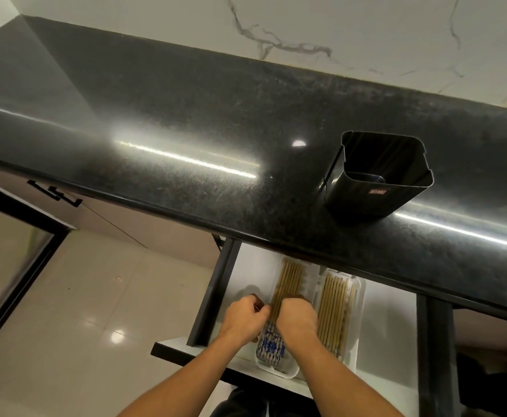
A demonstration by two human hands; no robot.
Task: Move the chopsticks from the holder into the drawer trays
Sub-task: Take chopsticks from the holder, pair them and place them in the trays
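Left hand point(244, 319): curled closed at the 9 o'clock side of the left tray; fingers bent inward against the bundle's edge; whether a chopstick is actually pinched, cannot tell.
Right hand point(297, 319): fisted, knuckles up, resting over the same bundle at its 3 o'clock side; grip hidden beneath the palm, cannot tell.
Chopsticks, left tray point(287, 281): tan shafts lying side by side, running toward 12 o'clock; blue-patterned ends point(271, 346) showing at 6 o'clock below the hands.
Left tray point(276, 370): white, inside the open drawer, loaded.
Chopsticks, right tray point(335, 308): second row, parallel, untouched, just beside at 3 o'clock.
Right tray point(359, 326): white, touching or nearly touching the left one.
Drawer point(387, 341): pulled out beneath the counter edge.
Holder point(378, 176): dark, upright on the black counter point(156, 115), toward 1 o'clock from the hands, well apart; interior appears empty.
Step in hand, judged: squaring the last bundle in the left tray; transfer near complete.
Next move, judged: release, withdraw both hands clear, confirm holder empty.
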